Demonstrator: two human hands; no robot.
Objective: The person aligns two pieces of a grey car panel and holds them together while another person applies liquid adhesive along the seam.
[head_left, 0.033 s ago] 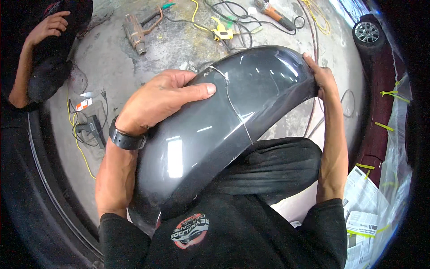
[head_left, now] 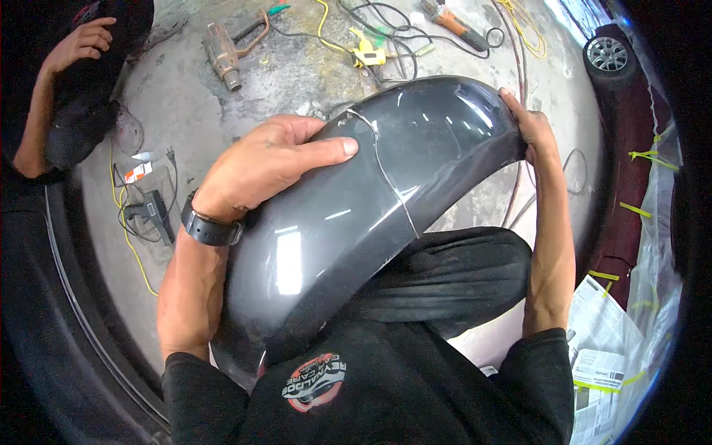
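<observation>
A glossy black curved fender [head_left: 445, 141] lies slantwise across my lap, its near end against my shirt. A pale, jagged line like a crack [head_left: 384, 169] runs across it from the far edge to the near edge. My left hand [head_left: 278, 159] grips the far edge just left of that line, thumb flat on top and fingers curled over the rim, tips hidden. At the right end, my right hand [head_left: 535, 127] holds the edge with its thumb on the rim; the other fingers are mostly hidden behind it.
On the concrete floor lie a heat gun [head_left: 226, 55], a yellow tool [head_left: 367, 50], an orange grinder [head_left: 454, 26], a black corded tool [head_left: 154, 215] and tangled cords. Another person's hand [head_left: 78, 48] is at upper left. A dark red car panel [head_left: 619, 230] with taped plastic and newspaper [head_left: 601, 326] stands right.
</observation>
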